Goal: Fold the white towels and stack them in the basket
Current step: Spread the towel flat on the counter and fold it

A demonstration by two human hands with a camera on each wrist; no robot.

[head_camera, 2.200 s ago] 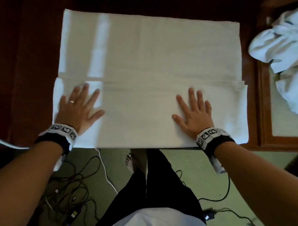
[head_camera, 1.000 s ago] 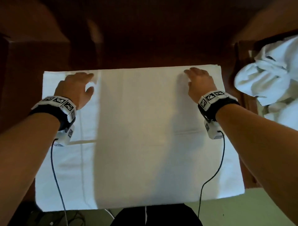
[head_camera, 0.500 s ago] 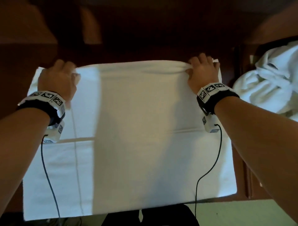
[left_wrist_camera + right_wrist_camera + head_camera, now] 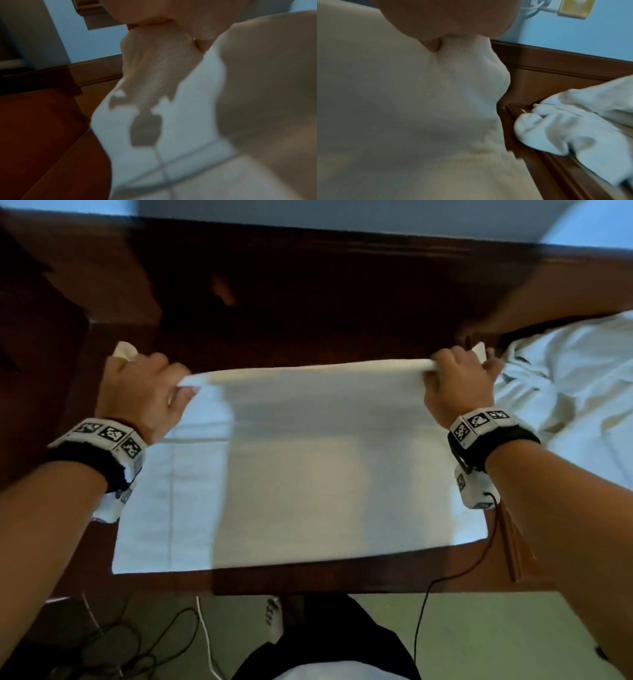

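Both wrist views were blurred. The left hand (image 4: 140, 395) covered the towel's (image 4: 301, 474) far left corner, the right hand (image 4: 457, 386) its far right one. The pile (image 4: 575, 392) of loose towels ran off the head view's right edge, its container hidden

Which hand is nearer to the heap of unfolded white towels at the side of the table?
Right. The right hand grips the far right corner of the towel being folded, right beside the unfolded heap. The left hand grips the opposite far corner, a full towel width away.
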